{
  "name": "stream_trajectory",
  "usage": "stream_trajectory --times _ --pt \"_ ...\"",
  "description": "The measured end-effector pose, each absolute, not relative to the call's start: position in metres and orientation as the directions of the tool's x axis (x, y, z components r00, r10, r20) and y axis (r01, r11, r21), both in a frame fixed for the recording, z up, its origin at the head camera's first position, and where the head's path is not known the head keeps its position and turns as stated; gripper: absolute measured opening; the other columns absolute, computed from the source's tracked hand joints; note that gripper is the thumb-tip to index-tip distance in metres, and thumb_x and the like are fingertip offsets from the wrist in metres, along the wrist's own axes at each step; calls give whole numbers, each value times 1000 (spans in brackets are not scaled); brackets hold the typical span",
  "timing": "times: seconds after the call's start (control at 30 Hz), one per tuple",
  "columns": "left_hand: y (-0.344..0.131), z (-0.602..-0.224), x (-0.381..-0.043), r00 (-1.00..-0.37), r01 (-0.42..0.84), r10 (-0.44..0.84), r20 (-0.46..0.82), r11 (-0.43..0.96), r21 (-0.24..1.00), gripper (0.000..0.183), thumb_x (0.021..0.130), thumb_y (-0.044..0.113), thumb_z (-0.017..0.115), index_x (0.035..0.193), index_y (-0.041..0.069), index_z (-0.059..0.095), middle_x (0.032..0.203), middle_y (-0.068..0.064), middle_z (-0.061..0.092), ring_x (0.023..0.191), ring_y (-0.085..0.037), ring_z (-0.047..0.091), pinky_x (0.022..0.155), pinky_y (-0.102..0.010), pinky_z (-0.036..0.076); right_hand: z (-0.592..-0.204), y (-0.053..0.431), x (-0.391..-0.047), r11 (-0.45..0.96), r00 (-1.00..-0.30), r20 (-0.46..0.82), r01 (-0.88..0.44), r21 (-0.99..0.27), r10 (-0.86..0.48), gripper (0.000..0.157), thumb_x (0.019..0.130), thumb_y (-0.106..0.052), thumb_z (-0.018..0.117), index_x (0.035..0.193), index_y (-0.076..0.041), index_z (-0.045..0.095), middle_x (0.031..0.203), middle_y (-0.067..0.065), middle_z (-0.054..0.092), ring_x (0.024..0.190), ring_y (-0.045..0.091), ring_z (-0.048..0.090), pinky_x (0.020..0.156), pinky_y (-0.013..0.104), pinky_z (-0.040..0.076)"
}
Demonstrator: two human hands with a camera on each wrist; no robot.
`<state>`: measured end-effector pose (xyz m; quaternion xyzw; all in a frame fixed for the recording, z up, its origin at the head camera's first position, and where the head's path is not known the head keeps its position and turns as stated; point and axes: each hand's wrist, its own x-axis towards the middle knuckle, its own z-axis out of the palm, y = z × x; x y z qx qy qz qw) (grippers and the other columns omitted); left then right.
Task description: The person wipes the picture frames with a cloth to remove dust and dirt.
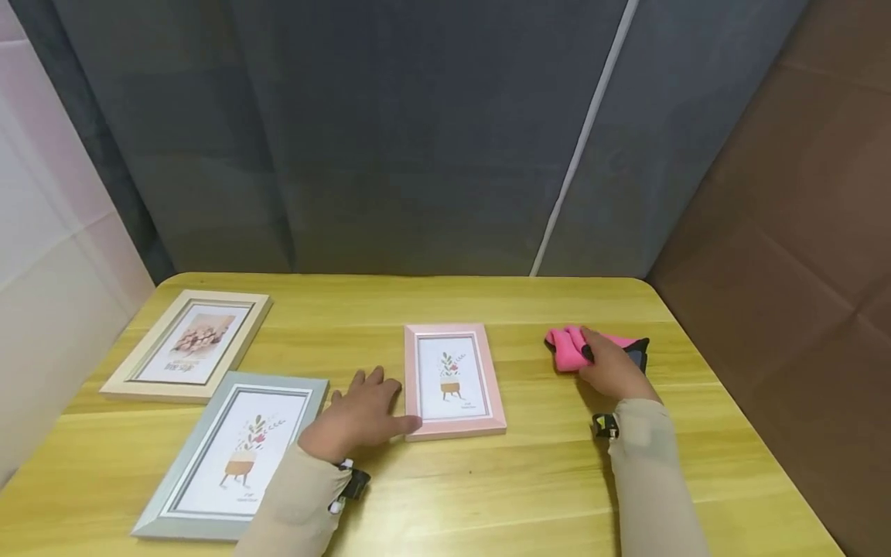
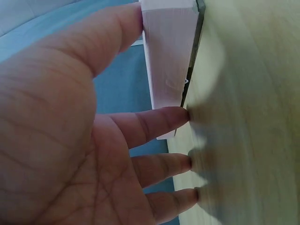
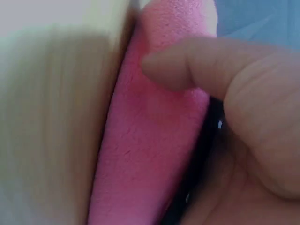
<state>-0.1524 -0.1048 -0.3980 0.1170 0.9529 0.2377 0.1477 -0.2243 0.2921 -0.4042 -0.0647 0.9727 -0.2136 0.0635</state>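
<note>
A pink picture frame point(image 1: 411, 371) with a plant print lies face up near the middle of the table. At its near left corner is my left hand point(image 1: 362, 418), fingers spread and fairly straight. The left wrist view shows the thumb touching the frame's edge point(image 2: 168, 56), while the fingertips point(image 2: 176, 161) rest on the tabletop. To the right, my right hand point(image 1: 616, 373) holds a folded pink cloth point(image 1: 569, 352) with dark edging. In the right wrist view the thumb presses into the cloth point(image 3: 140, 140); the other fingers are mostly hidden.
A grey-blue picture frame point(image 1: 184, 480) lies left of my left forearm, partly covered by the sleeve. Behind it a cream picture frame point(image 1: 118, 379) lies at the far left. The wooden table point(image 1: 529, 495) ends at a dark curtain point(image 1: 418, 155); a brown sheet point(image 1: 800, 271) hangs on the right.
</note>
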Motion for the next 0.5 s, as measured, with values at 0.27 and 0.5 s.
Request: stream_trajectory --times 0.27,0.5 --pt "-105 -396 -154 -930 153 296 -218 851 503 71 87 50 71 136 1 56 153 -32 29 140 -59 18 97 -82 19 -399 291 -224 893 -994 25 -110 -436 -111 48 98 -8 57 144 2 48 137 30 53 127 49 48 105 60 36" --pt "-105 -398 -153 -928 147 293 -230 856 495 69 87 47 71 137 3 56 153 -33 28 139 -59 17 97 -82 18 -376 231 -222 789 -972 122 -235 -567 -202 42 100 -13 58 142 -10 55 137 18 58 126 38 53 107 55 38"
